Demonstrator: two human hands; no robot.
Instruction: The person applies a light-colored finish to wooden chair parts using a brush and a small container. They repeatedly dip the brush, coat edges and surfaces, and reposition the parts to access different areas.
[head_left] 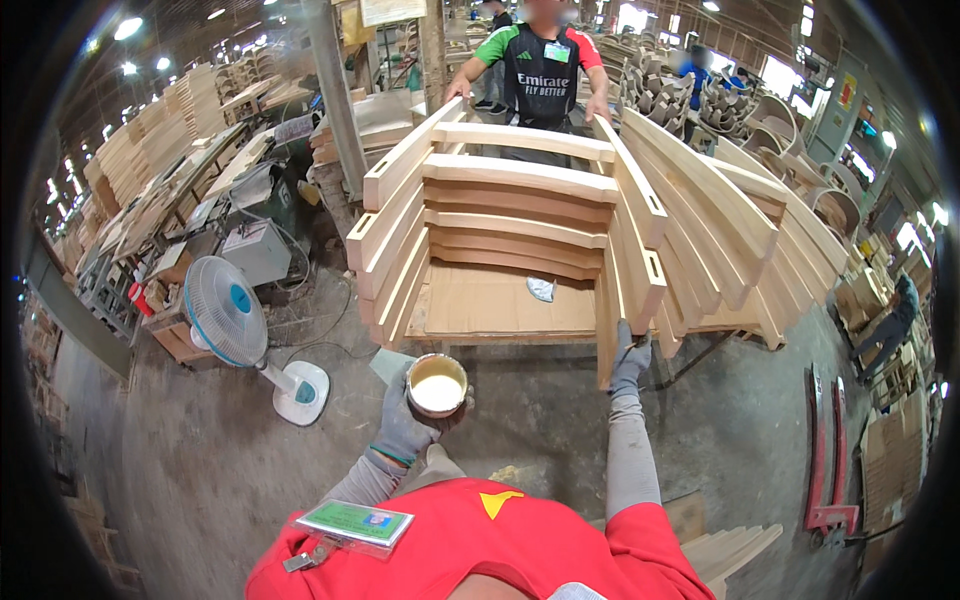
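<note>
In my gloved left hand (403, 420) is a round cup (437, 386) of pale cream liquid, held upright in front of my body. A pale flat piece (390, 366) sticks out beside the cup; its kind is not clear. My gloved right hand (630, 362) is closed around the near end of a wooden side piece (610, 330), low on the right of a stack of wooden frames. These frames (520, 178) have curved crosspieces between long sides, and slots show in some side ends. Across the stack, a person in a dark shirt (540, 85) has both hands on the top frame's far ends.
The stack rests on a cardboard-covered table (500, 312), where a small whitish item (541, 289) lies. More curved wooden parts (720, 220) lean at the right. A white fan (228, 310) stands on the left floor, and a red pallet jack (828, 470) at the right.
</note>
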